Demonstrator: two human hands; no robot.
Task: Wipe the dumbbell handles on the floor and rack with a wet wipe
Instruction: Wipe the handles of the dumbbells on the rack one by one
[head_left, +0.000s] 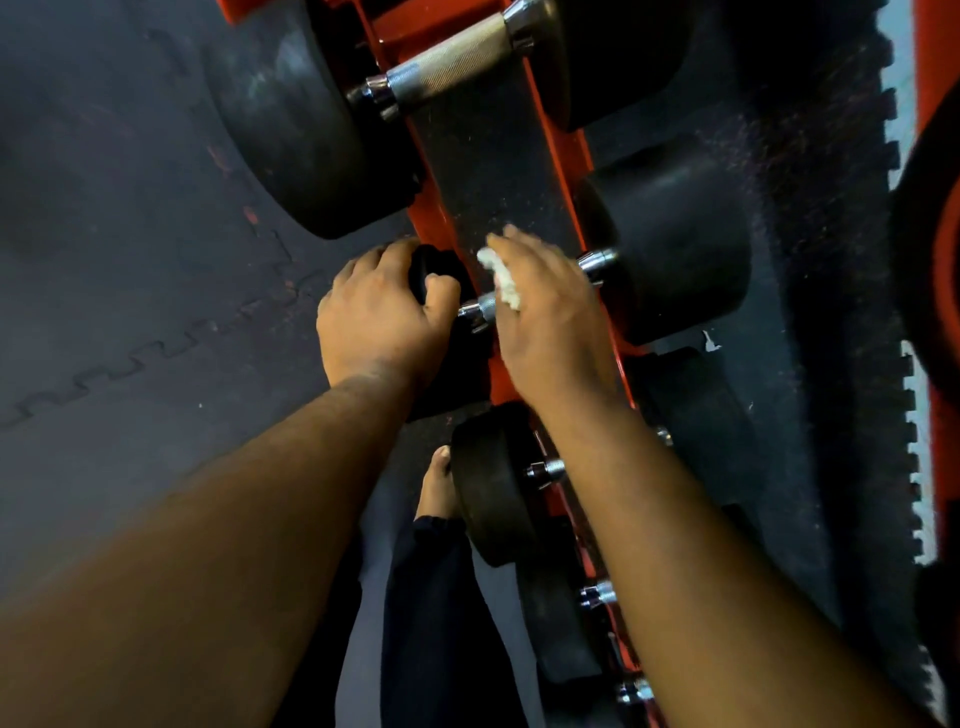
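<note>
Red rack, running up the view from near the person to the far edge, carries dumbbells laid crosswise, their black heads overhanging either rail. The dumbbell being cleaned sits directly under both hands; its long axis runs left to right across the rack, rising slightly toward the right head, with the bar ends showing as chrome collars on each side of the right hand. Left hand is curled closed over the left head, apparently bracing it. Right hand is closed over the handle, with the white wipe bunched between fingers and bar. To do this step well, judged from the grip: keep the left head steady, wrap the wipe fully round the knurling, then twist and slide from collar to collar. A larger dumbbell lies beyond the hands, its bare handle on the same slant; smaller ones lie nearer the person.
</note>
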